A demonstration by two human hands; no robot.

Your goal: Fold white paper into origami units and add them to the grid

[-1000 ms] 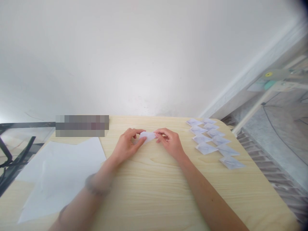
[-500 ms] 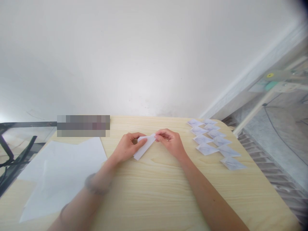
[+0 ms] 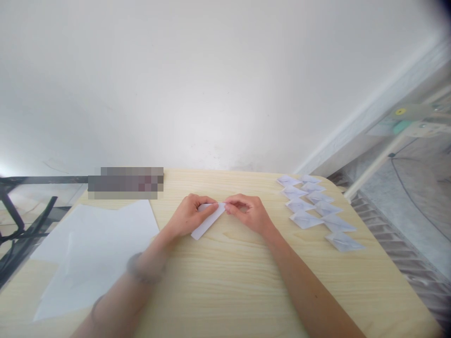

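Folded white paper (image 3: 207, 224) has swung its free end nearer the person; left hand (image 3: 188, 217) and right hand (image 3: 251, 215) pinch its upper end. Pixelated block (image 3: 126, 183), back left, is unreadable.

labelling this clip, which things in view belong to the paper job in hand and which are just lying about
Belongs:
folded white paper strip, pinched by left hand and right hand
folded white paper diamonds, right; probably
white paper sheets, left; probably

Just about, seemingly:
straight black bar, far left
pale slanted pole, far right
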